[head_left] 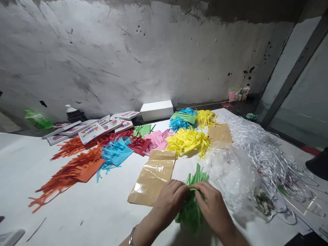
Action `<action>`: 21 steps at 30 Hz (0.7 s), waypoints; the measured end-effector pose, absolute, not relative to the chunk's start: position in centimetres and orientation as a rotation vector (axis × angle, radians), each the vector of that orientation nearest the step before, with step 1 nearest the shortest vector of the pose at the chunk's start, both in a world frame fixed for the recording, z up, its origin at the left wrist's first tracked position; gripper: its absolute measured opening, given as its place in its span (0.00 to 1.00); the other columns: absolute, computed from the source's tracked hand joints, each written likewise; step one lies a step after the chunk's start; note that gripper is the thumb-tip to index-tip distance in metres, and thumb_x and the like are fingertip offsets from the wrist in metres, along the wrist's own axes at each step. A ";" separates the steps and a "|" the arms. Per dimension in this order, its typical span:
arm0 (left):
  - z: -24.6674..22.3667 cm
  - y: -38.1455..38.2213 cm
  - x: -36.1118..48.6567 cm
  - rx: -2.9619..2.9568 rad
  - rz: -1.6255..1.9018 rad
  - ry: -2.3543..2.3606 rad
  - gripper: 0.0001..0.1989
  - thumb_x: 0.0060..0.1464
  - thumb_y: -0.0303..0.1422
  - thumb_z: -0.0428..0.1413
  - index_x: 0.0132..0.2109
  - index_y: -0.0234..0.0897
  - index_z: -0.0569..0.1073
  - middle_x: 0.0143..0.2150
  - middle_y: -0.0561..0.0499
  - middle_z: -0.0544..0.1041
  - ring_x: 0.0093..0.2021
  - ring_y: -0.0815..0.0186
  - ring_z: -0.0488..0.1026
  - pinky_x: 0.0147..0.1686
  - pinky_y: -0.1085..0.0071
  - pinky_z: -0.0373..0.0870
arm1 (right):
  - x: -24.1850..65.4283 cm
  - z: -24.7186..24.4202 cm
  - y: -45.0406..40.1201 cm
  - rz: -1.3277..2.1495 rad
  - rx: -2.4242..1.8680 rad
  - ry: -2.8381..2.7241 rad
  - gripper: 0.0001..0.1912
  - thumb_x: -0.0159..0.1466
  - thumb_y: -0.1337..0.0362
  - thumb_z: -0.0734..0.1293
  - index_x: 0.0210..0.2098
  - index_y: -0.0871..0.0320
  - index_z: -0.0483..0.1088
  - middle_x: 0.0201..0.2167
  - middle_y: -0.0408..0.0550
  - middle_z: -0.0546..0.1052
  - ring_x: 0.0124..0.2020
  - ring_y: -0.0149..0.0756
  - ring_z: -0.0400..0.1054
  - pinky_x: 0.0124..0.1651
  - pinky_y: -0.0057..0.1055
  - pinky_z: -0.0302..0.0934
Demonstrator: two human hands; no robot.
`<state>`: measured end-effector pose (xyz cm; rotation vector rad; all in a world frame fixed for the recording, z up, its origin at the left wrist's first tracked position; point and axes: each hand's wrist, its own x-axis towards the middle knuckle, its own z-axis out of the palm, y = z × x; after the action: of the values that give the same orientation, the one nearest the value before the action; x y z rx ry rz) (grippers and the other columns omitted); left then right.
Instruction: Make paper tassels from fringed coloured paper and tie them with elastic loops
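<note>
Both hands meet over a bunch of green paper tassel (198,176) at the front of the white table. My left hand (172,196) pinches the tassel at its middle from the left side. My right hand (211,201) closes on the same spot from the right, fingertips nearly touching the left ones. Cut green strips fan out beyond the fingers, and more hang blurred below and between the wrists. Left of the hands lies a brown paper packet (155,177) in shiny clear film. A crumpled clear plastic bag (230,174) is close to the right hand.
Orange tassels (74,167), a blue tassel (116,152), pink fringe (157,139) and yellow fringe (189,141) spread across the table (84,212). Printed flat boxes (92,131) and a white box (156,110) stand behind. A white string heap (258,147) covers the right side.
</note>
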<state>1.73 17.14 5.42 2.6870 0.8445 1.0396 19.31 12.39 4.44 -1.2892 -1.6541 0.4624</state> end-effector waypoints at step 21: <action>8.6 24.2 -2.4 1.247 1.464 1.060 0.18 0.53 0.46 0.65 0.39 0.39 0.70 0.26 0.58 0.71 0.25 0.70 0.67 0.24 0.77 0.66 | 27.4 -1.8 9.3 0.564 -1.486 -0.652 0.23 0.57 0.42 0.69 0.34 0.57 0.76 0.28 0.49 0.81 0.33 0.44 0.77 0.33 0.28 0.70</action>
<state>-2.44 24.19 8.61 1.2467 1.0595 1.4636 27.45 9.28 -1.76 -1.4859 -0.6516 0.5639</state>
